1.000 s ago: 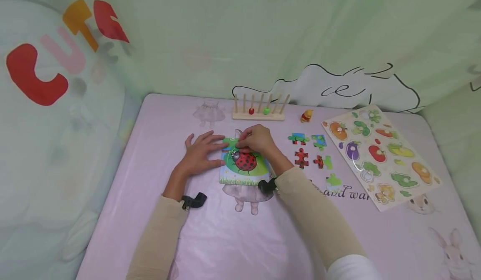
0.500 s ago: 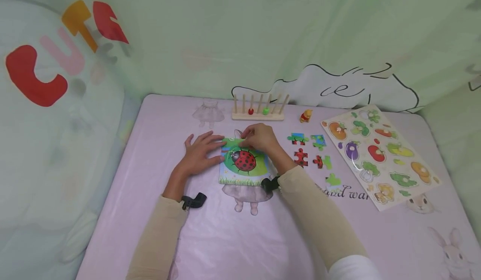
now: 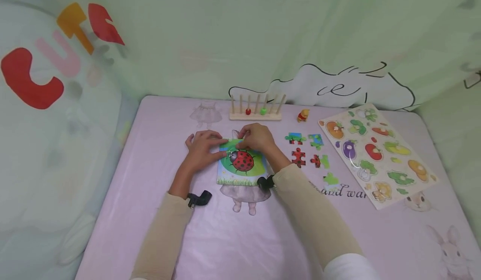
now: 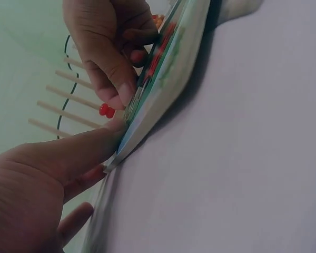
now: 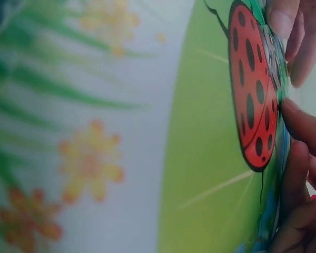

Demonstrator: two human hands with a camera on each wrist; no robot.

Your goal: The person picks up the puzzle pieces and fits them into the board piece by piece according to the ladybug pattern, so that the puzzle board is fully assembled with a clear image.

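A ladybug jigsaw board [image 3: 242,175] lies in front of me in the head view, its red spotted beetle also large in the right wrist view. My left hand [image 3: 203,150] holds the board's far left corner; in the left wrist view its thumb lies over the top and other fingers pass beyond the edge. At the far edge, the curled thumb and forefinger of my right hand [image 3: 257,139] pinch the board. Whether a loose piece is between them is hidden. Several loose jigsaw pieces, among them a red one [image 3: 298,157], lie to the right.
Behind the board stands a wooden peg rack [image 3: 255,115] with a red and a green bead. A small yellow bear figure [image 3: 302,115] is beside it. A vegetable peg puzzle [image 3: 375,154] lies at the right on the pink tablecloth [image 3: 233,242].
My left hand has turned and closed in on the board's corner, its fingers more bent. The right fingers have shifted slightly along the far edge. Loose pieces stay put.
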